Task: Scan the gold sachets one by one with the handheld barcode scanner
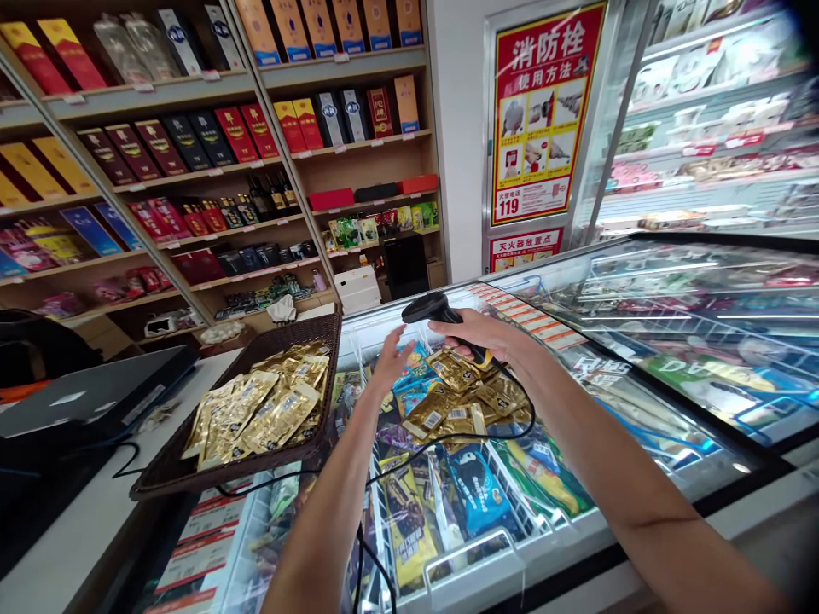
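Observation:
My right hand (477,333) is wrapped round the handle of a black barcode scanner (427,307), whose head points left; its cable loops down over the glass. To its left, my left hand (392,360) is raised with fingers apart and nothing in it. Below both hands, a pile of gold foil packets (457,396) lies on the freezer's glass top, some with barcodes facing up. A dark brown woven basket (150,465) on the left holds many more gold packets (256,409).
Through the glass of the chest freezer (556,571), wire baskets of bagged goods show. A dark machine (95,392) sits on the left counter (57,546). Shelves of boxed goods (192,141) stand behind, beside a red poster (543,111) and a lit display fridge (710,145).

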{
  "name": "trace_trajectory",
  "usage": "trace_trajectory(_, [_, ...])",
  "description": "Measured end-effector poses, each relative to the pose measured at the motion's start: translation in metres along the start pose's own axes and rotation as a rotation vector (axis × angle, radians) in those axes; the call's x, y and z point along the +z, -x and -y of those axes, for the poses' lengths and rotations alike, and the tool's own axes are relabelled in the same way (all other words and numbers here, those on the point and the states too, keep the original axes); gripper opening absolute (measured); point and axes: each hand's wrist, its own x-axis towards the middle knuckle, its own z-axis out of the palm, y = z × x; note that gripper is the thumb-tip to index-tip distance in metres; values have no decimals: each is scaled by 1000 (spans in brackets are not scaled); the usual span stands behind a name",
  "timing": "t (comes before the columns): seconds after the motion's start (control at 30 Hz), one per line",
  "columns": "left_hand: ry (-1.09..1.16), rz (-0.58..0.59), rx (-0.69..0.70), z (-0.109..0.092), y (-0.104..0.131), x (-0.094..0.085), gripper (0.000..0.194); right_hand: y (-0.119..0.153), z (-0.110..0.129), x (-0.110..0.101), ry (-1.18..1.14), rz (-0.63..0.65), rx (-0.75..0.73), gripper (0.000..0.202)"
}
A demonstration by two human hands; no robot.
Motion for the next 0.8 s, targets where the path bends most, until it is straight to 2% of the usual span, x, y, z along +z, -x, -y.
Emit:
trace_trajectory(0.1, [-252, 223, 46, 9, 14, 16, 34, 2, 2, 0, 24, -8, -18, 52])
trace_trajectory(0.17, [-403, 299, 50, 13, 17, 17, 23, 3, 3, -2, 62, -4, -26, 52])
trace_trajectory(0.2, [-474, 307, 47, 14, 16, 16, 19, 4, 3, -4, 100, -3, -17, 52])
trace_trajectory(0.3, [-659, 256, 23, 16, 11, 7, 25, 6, 1, -15, 335, 14, 86, 54])
trace_trajectory(0.4, [-780, 203, -13, 18, 6, 0, 27, 10, -1, -31, 556, 141, 189, 56])
trace_trajectory(0.47, [-822, 193, -26, 20, 4, -2, 31, 13, -2, -39, 555, 253, 186, 56])
trace_trajectory(0.53, [-843, 198, -38, 21, 2, -2, 35, 16, -1, -45, 495, 304, 150, 55])
trace_trajectory(0.7, [-855, 215, -98, 26, 0, -2, 34, 24, 4, -49, 471, 285, 96, 52])
trace_trajectory(0.8, [-836, 211, -106, 27, 1, -10, 35, 25, 6, -49, 472, 281, 77, 50])
